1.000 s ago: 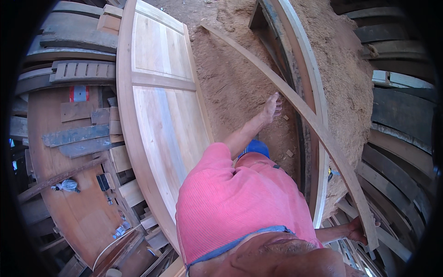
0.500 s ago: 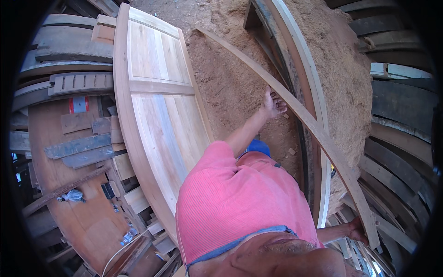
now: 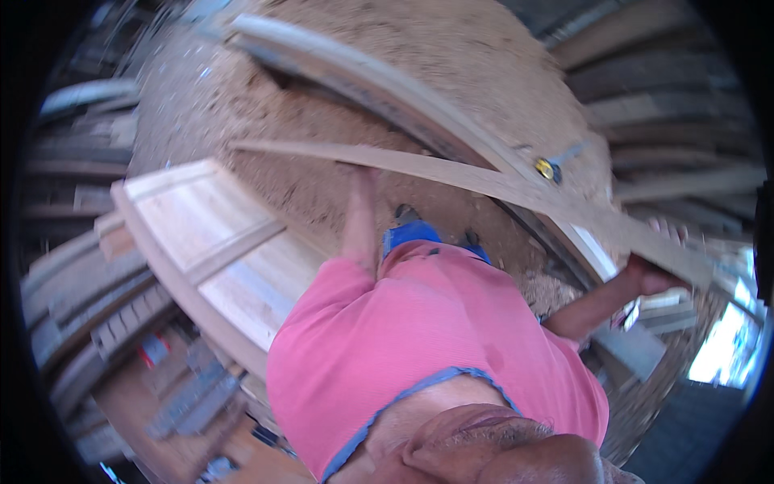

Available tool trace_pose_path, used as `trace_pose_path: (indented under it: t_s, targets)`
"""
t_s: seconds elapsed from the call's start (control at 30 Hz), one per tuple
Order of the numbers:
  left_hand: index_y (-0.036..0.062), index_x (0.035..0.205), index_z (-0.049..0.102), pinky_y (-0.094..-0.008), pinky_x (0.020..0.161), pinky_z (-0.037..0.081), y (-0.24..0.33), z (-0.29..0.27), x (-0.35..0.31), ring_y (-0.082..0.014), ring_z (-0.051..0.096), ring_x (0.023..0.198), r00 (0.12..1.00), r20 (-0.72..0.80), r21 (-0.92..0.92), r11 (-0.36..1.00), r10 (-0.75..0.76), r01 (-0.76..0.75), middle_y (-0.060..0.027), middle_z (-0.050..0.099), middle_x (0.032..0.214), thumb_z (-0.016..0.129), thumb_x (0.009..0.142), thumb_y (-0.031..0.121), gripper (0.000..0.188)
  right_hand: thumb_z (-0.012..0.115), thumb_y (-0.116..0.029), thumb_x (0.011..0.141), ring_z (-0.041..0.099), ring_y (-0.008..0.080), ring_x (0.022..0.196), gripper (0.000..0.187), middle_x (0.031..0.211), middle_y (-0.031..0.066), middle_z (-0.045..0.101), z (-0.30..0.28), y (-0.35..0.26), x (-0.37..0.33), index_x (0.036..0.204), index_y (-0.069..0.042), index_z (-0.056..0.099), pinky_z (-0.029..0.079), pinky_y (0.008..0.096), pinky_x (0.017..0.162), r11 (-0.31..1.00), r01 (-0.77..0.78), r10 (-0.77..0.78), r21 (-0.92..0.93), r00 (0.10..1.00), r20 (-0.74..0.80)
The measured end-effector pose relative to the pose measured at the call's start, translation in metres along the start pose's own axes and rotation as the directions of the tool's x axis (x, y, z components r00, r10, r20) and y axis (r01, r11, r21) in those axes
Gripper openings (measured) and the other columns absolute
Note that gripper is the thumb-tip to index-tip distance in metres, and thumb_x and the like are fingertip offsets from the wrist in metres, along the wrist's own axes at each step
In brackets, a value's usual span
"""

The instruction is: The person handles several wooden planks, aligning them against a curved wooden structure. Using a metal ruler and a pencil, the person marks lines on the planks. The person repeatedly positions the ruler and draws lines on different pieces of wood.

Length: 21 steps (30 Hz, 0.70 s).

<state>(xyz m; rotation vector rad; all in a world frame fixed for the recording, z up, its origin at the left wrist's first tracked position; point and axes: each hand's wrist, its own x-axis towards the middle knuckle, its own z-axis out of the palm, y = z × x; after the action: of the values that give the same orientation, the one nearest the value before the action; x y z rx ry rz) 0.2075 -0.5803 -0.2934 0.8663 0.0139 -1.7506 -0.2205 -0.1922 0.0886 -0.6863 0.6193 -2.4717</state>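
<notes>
A long, narrow wooden plank [image 3: 451,171] stretches across the view in front of me, from the far left to the right. Under its left part, my left hand [image 3: 359,170] grips the lower edge, with the fingers mostly hidden by the wood. My right hand [image 3: 655,277] is closed around the plank close to its right end, fingertips showing over the far edge. Motion blurs the picture. To my left lies a panelled wooden door [image 3: 234,250] in pale wood.
Beyond the plank, a long beam structure [image 3: 387,77] runs diagonally over the sawdust-covered ground [image 3: 492,48]. A yellow tape measure [image 3: 545,168] sits by the beam. Stacked boards [image 3: 661,105] line the right side, and more timber [image 3: 89,323] is piled at left.
My left hand, empty and apart from the plank before, now holds it. The plank has swung to lie more crosswise, and my right hand has risen with it. The whole view has turned.
</notes>
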Motion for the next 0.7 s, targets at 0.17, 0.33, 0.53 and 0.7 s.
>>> trace_pose_path:
  t_s: [0.17, 0.33, 0.53, 0.7]
  targets:
    - [0.0154, 0.158, 0.047, -0.0676, 0.11, 0.049, -0.041, 0.014, -0.057, -0.0377, 0.055, 0.137, 0.965, -0.251, 0.15, 0.981, -0.079, 0.119, -0.0146, 0.058, 0.15, 0.038, 0.102, 0.077, 0.084, 0.068, -0.068, 0.095, 0.046, 0.037, 0.149, 0.093, 0.158, 0.0171, 0.05, -0.022, -0.068, -0.009, 0.161, -0.008, 0.042, 0.042, 0.0587, 0.121, 0.826, 0.244, -0.491, -0.508, 0.755, -0.435]
    - [0.0147, 0.16, 0.044, -0.0683, 0.111, 0.047, -0.083, 0.006, -0.082, -0.039, 0.053, 0.14, 0.961, -0.253, 0.233, 0.957, -0.112, 0.173, -0.0152, 0.054, 0.154, 0.037, 0.103, 0.077, 0.084, 0.046, -0.048, 0.115, 0.049, 0.0363, 0.146, 0.063, 0.159, 0.0177, 0.05, -0.047, -0.123, -0.034, 0.159, -0.003, 0.042, 0.04, 0.0517, 0.123, 0.869, 0.24, -0.474, -0.433, 0.655, -0.588]
    - [0.0139, 0.163, 0.041, -0.0692, 0.113, 0.044, -0.124, -0.016, -0.094, -0.0406, 0.051, 0.143, 0.959, -0.192, 0.258, 0.932, -0.207, 0.253, -0.0159, 0.05, 0.159, 0.036, 0.104, 0.076, 0.085, 0.05, -0.045, 0.114, 0.052, 0.0353, 0.143, 0.061, 0.157, 0.0173, 0.053, -0.109, -0.157, -0.086, 0.157, -0.001, 0.045, 0.043, 0.0496, 0.121, 0.836, 0.153, -0.519, -0.526, 0.531, -0.67]
    - [0.0132, 0.165, 0.038, -0.07, 0.115, 0.042, -0.155, -0.079, -0.095, -0.0419, 0.049, 0.146, 0.952, -0.197, 0.024, 0.969, -0.236, 0.246, -0.0165, 0.047, 0.163, 0.035, 0.105, 0.075, 0.086, 0.059, -0.038, 0.112, 0.06, 0.0334, 0.134, 0.057, 0.148, 0.0182, 0.062, -0.109, -0.187, -0.077, 0.152, 0.001, 0.051, 0.048, 0.0473, 0.114, 0.65, -0.219, -0.531, -0.728, 0.555, -0.641]
